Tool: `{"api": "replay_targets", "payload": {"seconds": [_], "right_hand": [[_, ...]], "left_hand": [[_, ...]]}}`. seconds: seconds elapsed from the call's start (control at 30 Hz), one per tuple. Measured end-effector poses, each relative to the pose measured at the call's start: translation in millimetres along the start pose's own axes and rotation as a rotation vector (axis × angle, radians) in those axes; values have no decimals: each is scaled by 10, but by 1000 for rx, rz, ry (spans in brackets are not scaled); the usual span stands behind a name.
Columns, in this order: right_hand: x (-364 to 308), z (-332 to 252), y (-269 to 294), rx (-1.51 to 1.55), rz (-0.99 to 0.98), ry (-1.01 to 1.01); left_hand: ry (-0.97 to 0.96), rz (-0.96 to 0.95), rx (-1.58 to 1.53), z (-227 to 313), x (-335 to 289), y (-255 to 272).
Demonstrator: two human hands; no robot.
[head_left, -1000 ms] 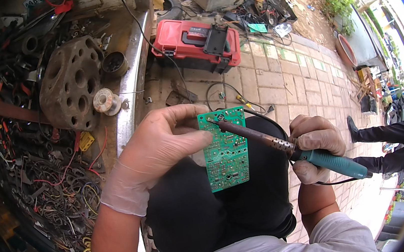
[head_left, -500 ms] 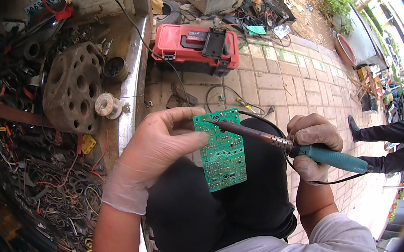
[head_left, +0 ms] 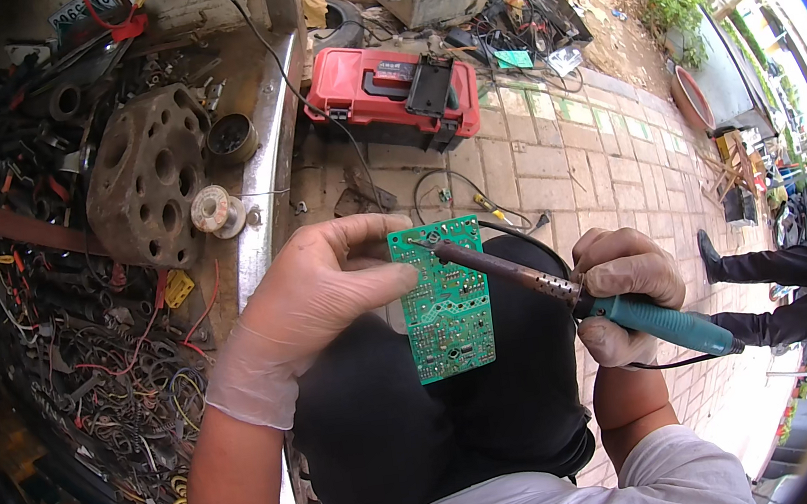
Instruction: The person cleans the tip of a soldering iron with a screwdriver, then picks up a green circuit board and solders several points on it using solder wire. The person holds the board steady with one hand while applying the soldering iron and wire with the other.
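Cluttered worktop (head_left: 240, 70) sits left of us. Our left hand (head_left: 327, 282) has its grip clamped on the green circuit board (head_left: 449, 337) above our lap (head_left: 376, 396); our right hand (head_left: 628, 275) clamps the soldering iron (head_left: 654, 320), tip at board's upper left.

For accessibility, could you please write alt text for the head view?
The gloved right hand holds a teal-handled soldering iron over a green circuit board in the gloved left hand; a red toolbox sits on paving beyond.

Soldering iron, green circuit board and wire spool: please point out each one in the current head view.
Soldering iron (head_left: 557, 287): head view, on its perforated metal sleeve.
Green circuit board (head_left: 444, 303): head view, near the middle of its face.
Wire spool (head_left: 211, 209): head view, on its round end.
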State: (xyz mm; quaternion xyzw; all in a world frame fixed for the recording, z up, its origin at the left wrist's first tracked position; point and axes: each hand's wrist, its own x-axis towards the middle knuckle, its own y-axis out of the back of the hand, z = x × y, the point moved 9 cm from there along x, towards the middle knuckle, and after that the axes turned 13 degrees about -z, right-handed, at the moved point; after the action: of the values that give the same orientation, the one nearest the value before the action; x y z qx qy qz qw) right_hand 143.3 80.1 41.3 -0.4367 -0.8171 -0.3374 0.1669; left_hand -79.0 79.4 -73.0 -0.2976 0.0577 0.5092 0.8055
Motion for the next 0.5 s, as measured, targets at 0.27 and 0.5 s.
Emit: {"api": "replay_targets", "payload": {"seconds": [0.27, 0.5], "right_hand": [[46, -86, -50, -41, -82, 34], [-71, -21, 85, 84, 134, -18]], "left_hand": [[-3, 0, 6, 8, -6, 2], [-20, -14, 2, 33, 6, -5]]}}
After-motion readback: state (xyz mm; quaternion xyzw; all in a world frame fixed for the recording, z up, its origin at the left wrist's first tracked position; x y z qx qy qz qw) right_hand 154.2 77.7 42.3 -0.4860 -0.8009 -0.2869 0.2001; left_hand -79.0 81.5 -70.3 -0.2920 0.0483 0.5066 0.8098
